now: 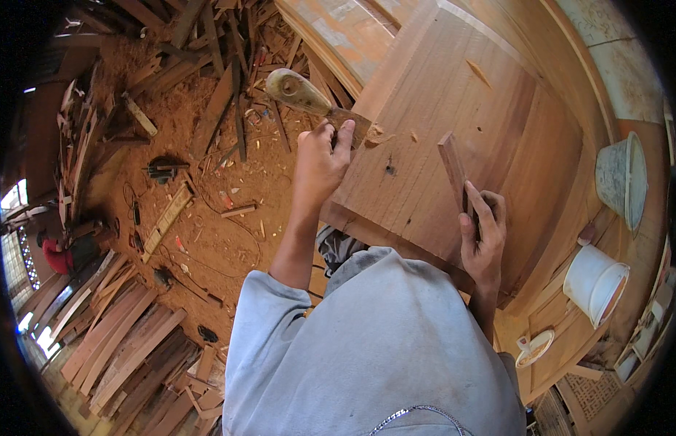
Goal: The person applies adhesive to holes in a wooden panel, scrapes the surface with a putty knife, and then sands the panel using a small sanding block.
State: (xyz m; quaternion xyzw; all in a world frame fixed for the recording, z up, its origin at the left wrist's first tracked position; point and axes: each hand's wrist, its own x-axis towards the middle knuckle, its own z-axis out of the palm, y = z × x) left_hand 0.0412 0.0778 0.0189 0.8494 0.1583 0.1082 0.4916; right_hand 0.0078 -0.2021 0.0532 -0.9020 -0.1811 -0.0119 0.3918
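Observation:
My left hand is closed on a flat-bladed tool with a pale, rounded wooden handle. Its dark blade reaches over the left edge of a broad reddish-brown wooden panel. By the blade tip, light shavings or filler lie on the wood; which of these I cannot tell. On the panel's right part, my right hand grips a short, thin strip of wood between thumb and fingers. Small dark knots or holes mark the panel, and a pale sliver lies at its far side.
At the right stand a grey basin, a white bucket and a small dish. Sawdust-covered ground on the left holds cables and scraps. Stacked boards fill the lower left; a person in red is far left.

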